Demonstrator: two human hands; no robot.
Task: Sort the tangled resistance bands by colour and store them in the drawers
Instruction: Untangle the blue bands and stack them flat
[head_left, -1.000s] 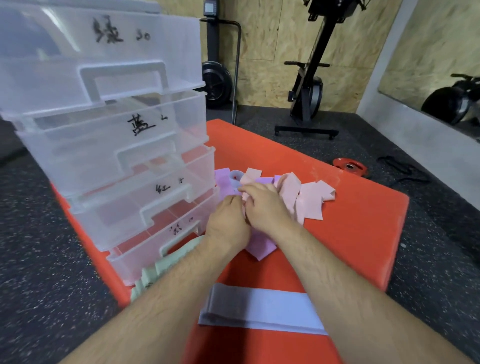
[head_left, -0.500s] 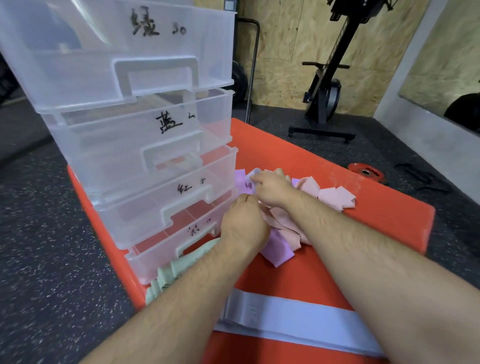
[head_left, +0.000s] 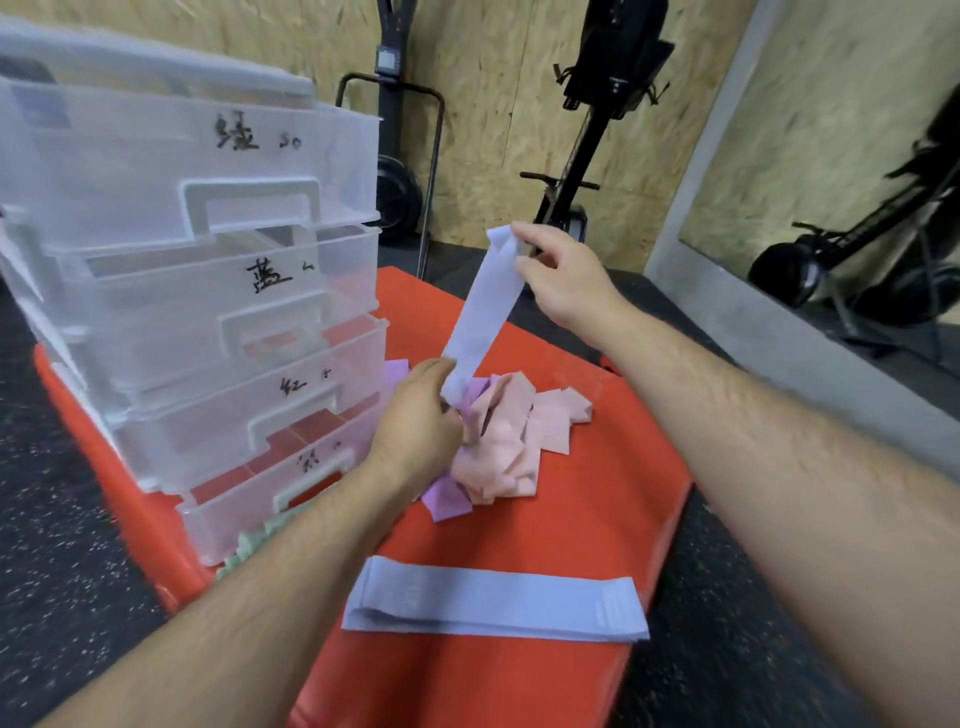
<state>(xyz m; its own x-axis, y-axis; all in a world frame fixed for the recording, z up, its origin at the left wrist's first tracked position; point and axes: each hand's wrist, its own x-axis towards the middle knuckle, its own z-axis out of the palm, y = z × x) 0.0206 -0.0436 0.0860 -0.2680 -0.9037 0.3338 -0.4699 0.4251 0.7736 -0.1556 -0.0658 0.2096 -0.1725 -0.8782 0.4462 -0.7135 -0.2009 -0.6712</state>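
- A pale blue band (head_left: 493, 608), folded flat, lies crosswise near the near edge of the red pad (head_left: 597, 519), well apart from both hands.
- Green bands (head_left: 249, 545) sit at the pad's left edge, just in front of the bottom drawer and partly hidden by the left forearm.
- A purple band (head_left: 447, 501) pokes out from under the heap, near the middle of the pad.
- The left hand (head_left: 415, 421) rests on the left side of the pink tangle (head_left: 504, 436), fingers curled down into the cloth and gripping it. The thumb touches the lower end of the lifted band.
- The pink tangle is bunched at the middle of the pad, with loose ends spread toward the right edge.
- A second pale blue band, the lifted band (head_left: 483, 306), rises out of the tangle as a taut strip, leaning away and to the right.
- The right hand (head_left: 561, 275) is up above the far part of the pad. It pinches the strip's top end between thumb and fingertips, and the other fingers are loosely curled.
- The drawer stack (head_left: 156, 208) stands along the pad's left edge: four clear plastic drawers with white handles, each with a black handwritten mark on its front.
- Beyond the far edge, an exercise machine (head_left: 587, 171) stands before a chipboard wall.
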